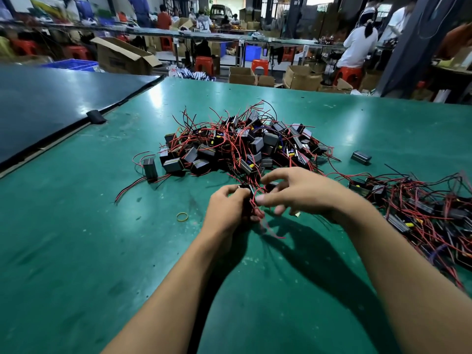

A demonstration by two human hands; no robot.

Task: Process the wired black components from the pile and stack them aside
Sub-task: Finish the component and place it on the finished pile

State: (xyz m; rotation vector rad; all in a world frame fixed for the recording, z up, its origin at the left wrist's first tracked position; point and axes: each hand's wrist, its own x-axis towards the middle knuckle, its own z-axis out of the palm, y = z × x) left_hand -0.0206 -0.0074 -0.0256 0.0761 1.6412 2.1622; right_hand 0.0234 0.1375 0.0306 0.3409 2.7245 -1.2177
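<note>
Hiding within left hand (224, 210): component (247, 188)

This is a factory assembly floor. A wide green worktable (76, 251) carries a heap of wired black parts (242, 146) at twelve o'clock. Beyond it, from ten to two o'clock, people (358, 46) sit on red stools (260, 65) at long benches (281, 42), among open cardboard boxes (120, 60) and blue crates (74, 64).

Green worktable (76, 251), cardboard boxes (122, 57) & red stools (204, 65) behind.
</note>
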